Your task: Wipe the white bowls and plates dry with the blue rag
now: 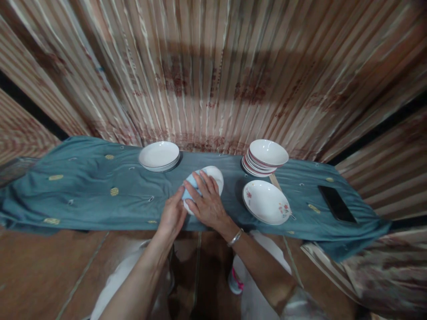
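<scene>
A white plate (218, 176) is held tilted over the middle of the cloth-covered table, partly hidden by my hands. My left hand (172, 214) grips its left side, thumb up near the rim. Over its face lies my right hand (207, 201), fingers bent and pressing a light blue cloth (192, 181) against the surface. Most of the cloth is under the fingers. Behind and to the left stands a stack of white plates (159, 154). Right of my hands sits a shallow white dish with red flowers (267, 202).
A stack of white bowls with red rims (267, 153) stands at the back right. A black phone (336, 203) lies on the right of the blue-green tablecloth (90, 195). Striped curtains (207, 89) hang behind the table. Below its front edge, a white container with pink (236, 282) shows.
</scene>
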`<state>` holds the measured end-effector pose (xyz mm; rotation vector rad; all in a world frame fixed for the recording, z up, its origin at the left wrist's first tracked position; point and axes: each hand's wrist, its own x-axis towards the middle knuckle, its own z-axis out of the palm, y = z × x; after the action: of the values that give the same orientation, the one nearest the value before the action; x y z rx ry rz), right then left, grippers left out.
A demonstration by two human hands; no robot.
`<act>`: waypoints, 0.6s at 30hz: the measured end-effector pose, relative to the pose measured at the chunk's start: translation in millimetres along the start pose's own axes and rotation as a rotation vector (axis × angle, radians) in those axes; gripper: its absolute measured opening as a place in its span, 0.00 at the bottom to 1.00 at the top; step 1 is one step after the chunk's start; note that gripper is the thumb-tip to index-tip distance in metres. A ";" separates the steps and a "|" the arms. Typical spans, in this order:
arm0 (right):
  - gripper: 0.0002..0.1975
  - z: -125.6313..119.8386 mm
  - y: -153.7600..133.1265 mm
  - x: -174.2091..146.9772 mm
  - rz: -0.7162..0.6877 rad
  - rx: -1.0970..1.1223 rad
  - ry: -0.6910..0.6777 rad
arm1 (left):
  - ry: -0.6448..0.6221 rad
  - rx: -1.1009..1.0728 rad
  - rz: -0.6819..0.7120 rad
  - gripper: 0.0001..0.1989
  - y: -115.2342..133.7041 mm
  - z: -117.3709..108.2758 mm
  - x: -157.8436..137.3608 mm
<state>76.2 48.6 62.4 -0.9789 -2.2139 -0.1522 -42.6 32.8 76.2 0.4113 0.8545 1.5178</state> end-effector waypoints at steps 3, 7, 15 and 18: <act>0.22 -2.3 6.8 2.3 0.043 -0.031 0.010 | -0.020 0.004 0.005 0.15 -2.2 1.0 0.0; 0.22 -6.3 22.1 7.5 0.198 0.029 0.060 | -0.026 0.012 0.015 0.15 -5.0 1.5 0.3; 0.23 8.3 48.9 5.2 0.485 0.349 0.210 | 0.031 0.026 -0.011 0.17 -1.0 0.6 -2.3; 0.24 18.0 56.5 -1.7 0.575 0.472 0.252 | 0.052 0.018 -0.009 0.17 -0.8 -2.2 -2.2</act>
<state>105.9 94.1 38.5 -1.1955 -1.5608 0.4628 -43.2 30.1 74.7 0.3819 0.9110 1.5185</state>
